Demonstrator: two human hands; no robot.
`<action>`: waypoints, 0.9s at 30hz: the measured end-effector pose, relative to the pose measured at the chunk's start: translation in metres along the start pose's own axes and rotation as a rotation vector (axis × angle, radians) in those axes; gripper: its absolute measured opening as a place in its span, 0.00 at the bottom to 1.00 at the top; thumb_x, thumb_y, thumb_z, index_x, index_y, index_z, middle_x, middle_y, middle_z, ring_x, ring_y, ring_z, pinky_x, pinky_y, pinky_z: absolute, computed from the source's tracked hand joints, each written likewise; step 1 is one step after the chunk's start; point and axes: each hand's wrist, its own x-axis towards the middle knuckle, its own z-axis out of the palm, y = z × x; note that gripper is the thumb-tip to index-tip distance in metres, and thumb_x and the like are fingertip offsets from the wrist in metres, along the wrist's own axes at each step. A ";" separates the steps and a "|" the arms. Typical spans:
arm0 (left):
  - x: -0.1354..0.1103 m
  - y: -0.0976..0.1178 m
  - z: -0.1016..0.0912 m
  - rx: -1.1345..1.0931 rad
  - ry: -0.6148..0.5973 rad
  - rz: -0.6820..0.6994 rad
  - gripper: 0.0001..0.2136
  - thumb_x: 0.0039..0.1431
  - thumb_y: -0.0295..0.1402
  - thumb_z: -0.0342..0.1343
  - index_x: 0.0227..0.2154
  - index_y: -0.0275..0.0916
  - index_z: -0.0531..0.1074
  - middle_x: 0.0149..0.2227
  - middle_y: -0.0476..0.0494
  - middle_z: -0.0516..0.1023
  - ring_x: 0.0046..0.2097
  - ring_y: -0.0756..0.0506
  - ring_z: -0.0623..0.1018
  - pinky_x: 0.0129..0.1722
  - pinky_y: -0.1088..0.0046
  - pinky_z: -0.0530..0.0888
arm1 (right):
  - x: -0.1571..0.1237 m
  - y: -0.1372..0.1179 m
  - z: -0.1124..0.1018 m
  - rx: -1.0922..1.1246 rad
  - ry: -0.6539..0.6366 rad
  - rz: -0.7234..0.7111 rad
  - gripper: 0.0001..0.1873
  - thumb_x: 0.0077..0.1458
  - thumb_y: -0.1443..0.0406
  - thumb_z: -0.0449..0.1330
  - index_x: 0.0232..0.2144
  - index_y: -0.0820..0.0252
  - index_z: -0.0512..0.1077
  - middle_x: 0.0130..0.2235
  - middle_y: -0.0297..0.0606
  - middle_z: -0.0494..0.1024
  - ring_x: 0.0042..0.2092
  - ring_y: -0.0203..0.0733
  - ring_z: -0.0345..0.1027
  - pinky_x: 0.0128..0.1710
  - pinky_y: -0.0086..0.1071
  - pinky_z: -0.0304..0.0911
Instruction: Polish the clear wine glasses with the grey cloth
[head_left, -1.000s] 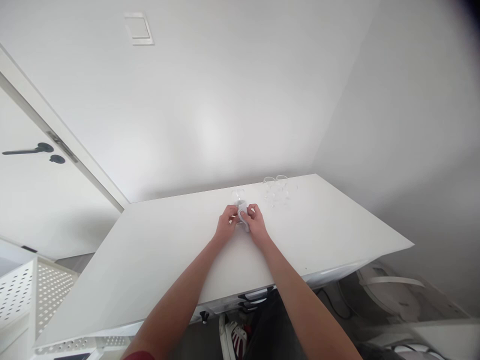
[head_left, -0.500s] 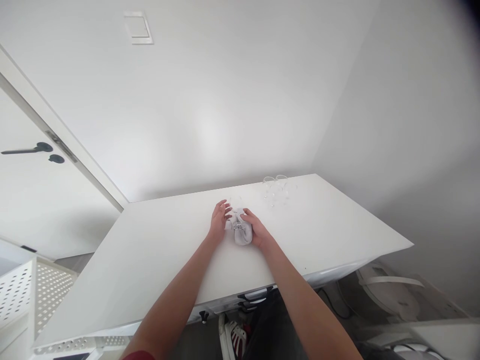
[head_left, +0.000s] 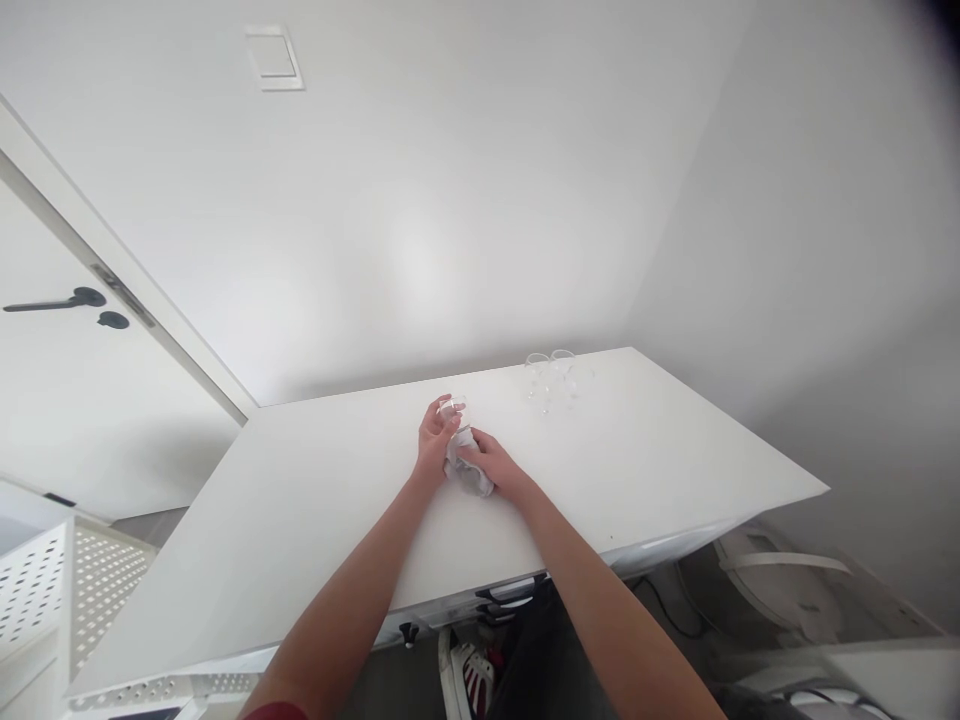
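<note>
My left hand [head_left: 433, 440] is closed around a clear drinking glass [head_left: 453, 406], which tilts over the white tabletop with one end pointing away from me. My right hand [head_left: 496, 465] grips a crumpled pale grey cloth [head_left: 469, 472] pressed against the near end of the glass. The cloth and fingers hide that end. Farther back and to the right, more clear glasses [head_left: 547, 377] stand close together, their rims and edges only faintly visible.
The white table [head_left: 315, 500] meets a white wall behind it. At left are a door with a black handle [head_left: 88, 297] and a white perforated bin [head_left: 105, 580]. A large round-fronted pale object [head_left: 787, 590] lies below the table's right edge.
My left hand's fingers have closed in on the glass, which now tilts with its far end showing. The right hand has shifted slightly left with the cloth. The other glasses stay put.
</note>
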 end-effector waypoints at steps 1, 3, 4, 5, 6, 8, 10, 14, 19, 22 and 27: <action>0.001 0.000 -0.001 -0.022 -0.011 -0.009 0.30 0.53 0.44 0.69 0.58 0.45 0.70 0.55 0.37 0.78 0.43 0.44 0.79 0.40 0.68 0.73 | 0.000 0.000 0.000 0.009 0.003 -0.005 0.17 0.50 0.58 0.71 0.40 0.58 0.76 0.39 0.37 0.79 0.39 0.42 0.71 0.40 0.34 0.65; 0.002 0.000 -0.002 -0.106 -0.066 -0.054 0.29 0.54 0.45 0.68 0.58 0.45 0.70 0.58 0.36 0.75 0.49 0.42 0.78 0.44 0.66 0.73 | -0.002 -0.002 -0.002 0.127 -0.035 0.043 0.16 0.51 0.56 0.69 0.38 0.60 0.75 0.36 0.39 0.79 0.36 0.43 0.71 0.38 0.36 0.66; 0.003 -0.001 -0.003 -0.153 -0.102 -0.075 0.29 0.55 0.46 0.67 0.58 0.44 0.69 0.60 0.35 0.74 0.51 0.41 0.77 0.46 0.65 0.74 | -0.003 -0.003 -0.004 0.204 -0.066 0.078 0.17 0.52 0.54 0.67 0.37 0.60 0.75 0.34 0.40 0.78 0.34 0.43 0.71 0.37 0.37 0.66; 0.003 -0.001 -0.004 -0.190 -0.135 -0.088 0.28 0.56 0.46 0.67 0.58 0.44 0.69 0.61 0.35 0.73 0.52 0.40 0.77 0.47 0.64 0.74 | -0.005 -0.005 -0.005 0.267 -0.094 0.106 0.18 0.53 0.52 0.65 0.36 0.60 0.75 0.32 0.40 0.77 0.32 0.43 0.70 0.36 0.37 0.67; 0.004 -0.002 -0.004 -0.212 -0.160 -0.090 0.28 0.56 0.46 0.66 0.57 0.44 0.69 0.62 0.34 0.72 0.53 0.40 0.76 0.48 0.64 0.74 | -0.006 -0.006 -0.006 0.299 -0.117 0.125 0.19 0.53 0.50 0.64 0.35 0.60 0.74 0.30 0.39 0.76 0.31 0.43 0.70 0.35 0.38 0.67; 0.005 -0.003 -0.005 -0.209 -0.172 -0.068 0.28 0.56 0.45 0.67 0.58 0.43 0.69 0.62 0.34 0.72 0.52 0.41 0.77 0.47 0.64 0.74 | -0.007 -0.008 -0.006 0.245 -0.097 0.092 0.19 0.52 0.50 0.64 0.34 0.59 0.74 0.29 0.39 0.76 0.30 0.43 0.69 0.34 0.37 0.66; 0.006 -0.004 -0.004 -0.160 -0.125 -0.031 0.29 0.56 0.45 0.68 0.58 0.44 0.69 0.61 0.33 0.72 0.51 0.42 0.77 0.46 0.66 0.74 | -0.006 -0.008 -0.004 0.048 0.041 -0.030 0.16 0.49 0.52 0.67 0.32 0.58 0.74 0.29 0.37 0.75 0.30 0.42 0.68 0.33 0.35 0.64; 0.006 -0.005 -0.004 -0.054 -0.009 0.002 0.30 0.55 0.46 0.68 0.59 0.46 0.67 0.62 0.35 0.71 0.52 0.42 0.77 0.44 0.69 0.74 | -0.003 -0.007 0.003 -0.285 0.305 -0.218 0.15 0.46 0.55 0.70 0.33 0.56 0.76 0.32 0.34 0.76 0.33 0.41 0.65 0.35 0.33 0.62; 0.008 -0.006 -0.005 -0.103 -0.033 -0.040 0.28 0.58 0.51 0.63 0.58 0.45 0.69 0.62 0.34 0.72 0.52 0.42 0.77 0.49 0.65 0.73 | -0.003 -0.007 0.003 0.023 0.118 0.005 0.19 0.51 0.50 0.66 0.33 0.59 0.74 0.31 0.38 0.76 0.32 0.41 0.67 0.34 0.34 0.64; 0.010 -0.008 -0.007 -0.104 -0.014 -0.023 0.30 0.56 0.50 0.66 0.58 0.46 0.69 0.62 0.35 0.72 0.53 0.41 0.77 0.49 0.64 0.73 | -0.004 -0.007 0.004 -0.208 0.213 -0.129 0.16 0.51 0.52 0.66 0.33 0.57 0.74 0.31 0.35 0.76 0.33 0.40 0.67 0.35 0.33 0.63; 0.012 -0.012 -0.010 -0.100 0.010 -0.009 0.30 0.54 0.46 0.69 0.58 0.48 0.68 0.64 0.36 0.70 0.57 0.40 0.76 0.50 0.65 0.73 | -0.002 -0.002 0.006 -0.498 0.334 -0.230 0.12 0.51 0.54 0.65 0.33 0.54 0.73 0.29 0.31 0.76 0.30 0.39 0.65 0.33 0.32 0.61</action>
